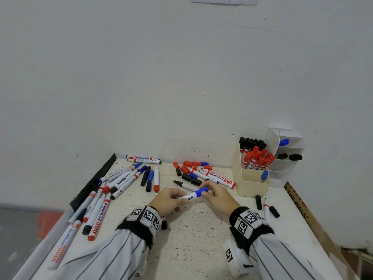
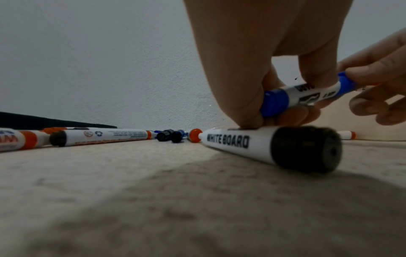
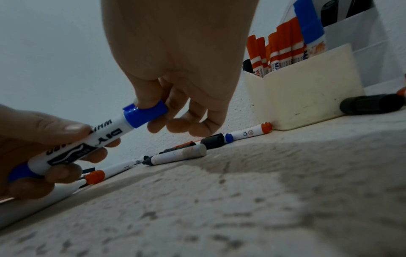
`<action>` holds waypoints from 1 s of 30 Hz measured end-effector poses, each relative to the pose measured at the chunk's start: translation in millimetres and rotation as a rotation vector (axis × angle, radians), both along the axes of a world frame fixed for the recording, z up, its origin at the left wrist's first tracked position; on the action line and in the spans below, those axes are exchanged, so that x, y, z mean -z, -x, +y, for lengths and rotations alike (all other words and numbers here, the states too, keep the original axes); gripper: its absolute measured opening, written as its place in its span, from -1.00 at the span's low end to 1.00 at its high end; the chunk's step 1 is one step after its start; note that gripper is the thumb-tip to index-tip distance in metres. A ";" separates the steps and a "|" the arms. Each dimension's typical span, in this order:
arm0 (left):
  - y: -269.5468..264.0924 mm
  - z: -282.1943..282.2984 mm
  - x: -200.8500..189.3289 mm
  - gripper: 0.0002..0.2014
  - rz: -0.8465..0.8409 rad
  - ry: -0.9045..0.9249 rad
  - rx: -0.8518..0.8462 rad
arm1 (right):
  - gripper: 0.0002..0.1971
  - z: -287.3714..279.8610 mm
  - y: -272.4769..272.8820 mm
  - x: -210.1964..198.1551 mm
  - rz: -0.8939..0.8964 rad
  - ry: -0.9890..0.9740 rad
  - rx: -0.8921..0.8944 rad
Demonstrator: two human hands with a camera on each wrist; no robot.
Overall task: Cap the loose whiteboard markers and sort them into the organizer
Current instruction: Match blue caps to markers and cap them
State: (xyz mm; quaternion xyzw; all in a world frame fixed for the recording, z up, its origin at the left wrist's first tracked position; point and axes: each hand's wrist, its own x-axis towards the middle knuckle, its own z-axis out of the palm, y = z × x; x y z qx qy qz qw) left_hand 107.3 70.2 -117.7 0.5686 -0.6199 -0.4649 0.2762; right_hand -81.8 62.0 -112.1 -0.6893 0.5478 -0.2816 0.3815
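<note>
A white marker with blue ends [image 1: 194,195] [image 2: 307,93] [image 3: 87,140] hangs just above the table between both hands. My left hand [image 1: 171,200] grips its white barrel. My right hand [image 1: 217,194] pinches the blue cap [image 1: 202,191] [image 3: 145,113], which sits on the marker's right end. The cream organizer [image 1: 250,186] [image 3: 307,97] stands at the right, holding black, red and one blue marker. A white tiered organizer [image 1: 288,150] behind it holds a blue and two black ones.
Loose markers [image 1: 121,181] and caps [image 1: 188,170] lie scattered over the speckled table [image 1: 201,239]. A black-ended marker [image 2: 274,147] lies under my left hand. Black caps [image 1: 266,207] lie by the cream organizer. A cardboard strip [image 1: 302,209] lines the right edge.
</note>
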 end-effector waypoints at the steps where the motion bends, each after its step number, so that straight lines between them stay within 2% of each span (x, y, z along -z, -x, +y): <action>1: 0.8 0.5 -0.1 -0.83 0.002 -0.006 -0.002 | -0.87 0.0 1.2 0.6 0.000 -0.005 -0.003; 9: 5.0 9.0 -5.4 -0.87 -0.013 0.038 -0.032 | -0.89 5.2 2.3 -6.1 -0.037 -0.027 -0.001; 17: 8.6 18.5 -15.4 -0.84 -0.097 0.044 0.032 | -0.91 7.8 1.6 -16.2 -0.073 -0.037 -0.005; 21: 12.8 23.3 -21.9 -0.84 -0.115 0.098 0.034 | -0.72 12.7 -1.2 -23.4 -0.085 -0.049 0.030; 25: 19.9 29.0 -29.2 -0.81 -0.133 0.166 0.045 | -0.51 14.9 -7.8 -28.5 -0.045 -0.084 0.155; 30: 29.8 34.6 -35.4 -0.76 -0.177 0.250 0.000 | -0.63 17.2 -14.1 -38.4 -0.091 -0.003 0.214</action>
